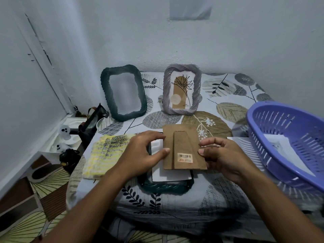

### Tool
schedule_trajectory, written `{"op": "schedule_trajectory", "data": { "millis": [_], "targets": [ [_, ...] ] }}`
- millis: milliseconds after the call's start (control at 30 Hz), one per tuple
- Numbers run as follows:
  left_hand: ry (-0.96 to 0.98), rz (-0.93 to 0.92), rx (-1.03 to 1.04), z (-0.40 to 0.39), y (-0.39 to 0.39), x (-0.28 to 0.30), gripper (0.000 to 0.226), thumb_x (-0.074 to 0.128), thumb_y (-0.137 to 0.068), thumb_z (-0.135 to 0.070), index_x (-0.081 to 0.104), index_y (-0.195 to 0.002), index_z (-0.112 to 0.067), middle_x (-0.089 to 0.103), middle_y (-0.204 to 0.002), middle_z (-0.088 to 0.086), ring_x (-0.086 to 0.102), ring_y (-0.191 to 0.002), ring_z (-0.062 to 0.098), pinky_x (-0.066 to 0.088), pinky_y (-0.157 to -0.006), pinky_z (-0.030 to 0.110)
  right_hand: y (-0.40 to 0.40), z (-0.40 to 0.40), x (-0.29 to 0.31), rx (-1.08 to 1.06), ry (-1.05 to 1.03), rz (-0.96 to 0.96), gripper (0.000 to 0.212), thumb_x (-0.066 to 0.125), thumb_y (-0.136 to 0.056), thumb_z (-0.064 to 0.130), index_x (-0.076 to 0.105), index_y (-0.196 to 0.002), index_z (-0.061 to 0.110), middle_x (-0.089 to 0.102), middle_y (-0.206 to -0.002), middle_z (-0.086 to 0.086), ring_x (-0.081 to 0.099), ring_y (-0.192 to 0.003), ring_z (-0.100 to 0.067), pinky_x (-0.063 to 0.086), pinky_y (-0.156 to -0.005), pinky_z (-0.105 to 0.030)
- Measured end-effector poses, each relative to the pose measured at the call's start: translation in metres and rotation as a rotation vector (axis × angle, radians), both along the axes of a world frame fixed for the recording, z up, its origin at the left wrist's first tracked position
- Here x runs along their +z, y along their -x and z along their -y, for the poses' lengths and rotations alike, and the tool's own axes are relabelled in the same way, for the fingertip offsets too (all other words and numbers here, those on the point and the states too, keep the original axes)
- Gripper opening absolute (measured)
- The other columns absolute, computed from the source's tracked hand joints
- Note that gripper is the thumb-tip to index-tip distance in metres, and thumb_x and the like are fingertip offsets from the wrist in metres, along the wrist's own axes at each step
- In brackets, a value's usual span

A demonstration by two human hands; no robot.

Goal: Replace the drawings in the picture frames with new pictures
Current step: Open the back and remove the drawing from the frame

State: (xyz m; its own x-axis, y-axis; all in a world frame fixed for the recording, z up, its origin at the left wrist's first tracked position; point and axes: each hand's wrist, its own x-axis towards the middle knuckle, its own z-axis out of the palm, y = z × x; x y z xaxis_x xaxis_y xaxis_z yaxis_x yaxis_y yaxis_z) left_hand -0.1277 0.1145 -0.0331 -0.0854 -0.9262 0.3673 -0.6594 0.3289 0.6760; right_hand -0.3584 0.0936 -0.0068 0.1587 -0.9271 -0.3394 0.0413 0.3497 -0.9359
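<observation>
Three picture frames are in view, all with ropy, twisted borders and rounded corners. One dark green frame point(123, 92) stands upright at the back left of the table point(175, 206), its inside blurred so its content cannot be told. One grey frame point(182, 89) stands upright to its right, well apart from it, holding a drawing of a tan arch, a pale disc and a thin black line plant. The third frame point(164, 187), dark green too, lies flat near the front edge under the hands; only its lower glossy rim shows.

On that flat frame lies one white sheet point(168, 176), smooth and rectangular (whether it carries a picture cannot be told). Above it is one brown cardboard backing board point(184, 149), matte and stiff, with a tapered easel flap down its middle and one barcode sticker near its lower end.

The left hand point(147, 153) pinches the board's left edge, thumb on top and fingers curled over the upper corner. The right hand point(219, 155) pinches the right edge, thumb on the face and fingers curled round behind.

One knitted yellow and grey cloth point(103, 155), nubbly and roughly square, lies just left of the left hand. One purple plastic basket point(287, 146), oval with slotted walls, sits at the right, with white paper inside. The table wears a cloth printed with leaves and hatched ovals.
</observation>
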Motion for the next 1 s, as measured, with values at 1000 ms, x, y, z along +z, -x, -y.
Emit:
{"op": "schedule_trajectory", "data": {
  "millis": [1000],
  "targets": [
    [-0.072,0.441,-0.365,0.011,0.089,0.000,0.073,0.073,-0.075,-0.047,0.047,-0.138,-0.021,0.045,-0.145,-0.003,0.035,-0.135,0.003,0.004,-0.116,0.022,0.055,-0.018,-0.035,-0.271,0.134,-0.237,0.037,0.044,-0.093,-0.010,0.059,-0.113,0.017,0.060,-0.077,0.000,0.060,-0.054,-0.002,0.046,-0.048,-0.015]
  ]
}}
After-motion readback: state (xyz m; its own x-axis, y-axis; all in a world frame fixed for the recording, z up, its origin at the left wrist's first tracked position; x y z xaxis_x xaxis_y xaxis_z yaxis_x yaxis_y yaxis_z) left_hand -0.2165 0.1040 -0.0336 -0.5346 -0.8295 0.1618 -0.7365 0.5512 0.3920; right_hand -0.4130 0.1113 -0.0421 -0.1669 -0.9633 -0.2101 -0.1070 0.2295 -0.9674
